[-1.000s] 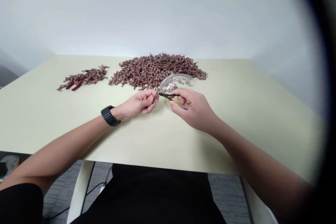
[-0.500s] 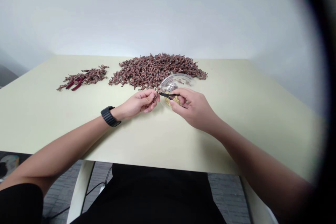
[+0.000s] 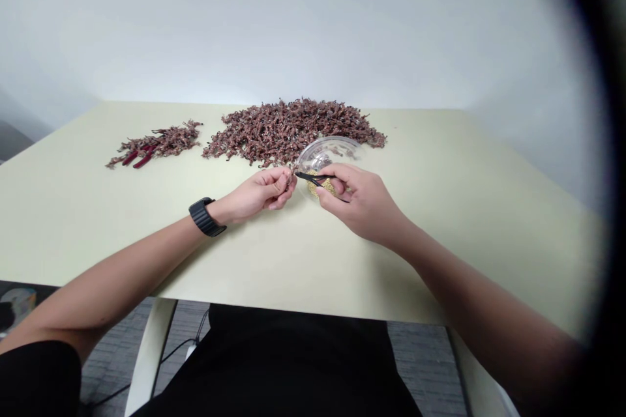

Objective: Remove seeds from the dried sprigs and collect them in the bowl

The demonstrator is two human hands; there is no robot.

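Black tool [image 3: 310,177] in right hand [image 3: 359,199] — left hand [image 3: 261,193] pinching piece [image 3: 293,170], brown perhaps.

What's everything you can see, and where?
large pile: 1, brown, far middle
small pile: 1, brown, left
handles: 2, red, at small pile
bowl: 1, clear, before large pile
bits: many, gold, in bowl
tool: 1, black, in right hand
piece: 1+, brown, in left hand
table: 1, pale yellow, centre
wall: 1, pale grey, behind
floor: 1, grey, below
cable: 1+, black, floor
wristband: 1, black, left wrist
clothes: 1+, black, bottom
hands: 2, bare, centre
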